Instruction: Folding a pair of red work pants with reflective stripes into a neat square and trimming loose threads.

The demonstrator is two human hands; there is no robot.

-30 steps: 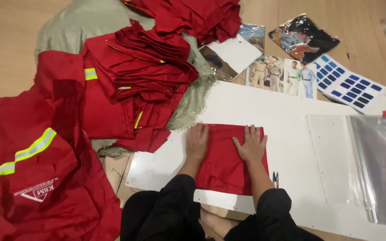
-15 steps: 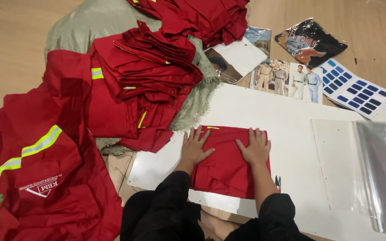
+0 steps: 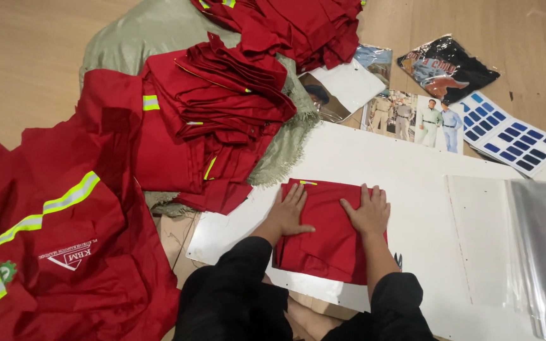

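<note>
Two hands (image 3: 289, 211) (image 3: 368, 211) (one red garment (image 3: 333, 249))

Two hands, the left hand (image 3: 287, 213) and the right hand (image 3: 368, 211), were counted on one folded red garment (image 3: 327, 237). One white board (image 3: 374, 164), one clear plastic bag (image 3: 538, 240), one colour swatch card (image 3: 510, 132) and two stacks of red garments, one nearer (image 3: 222, 107) and one farther (image 3: 292, 25), were recorded.
</note>
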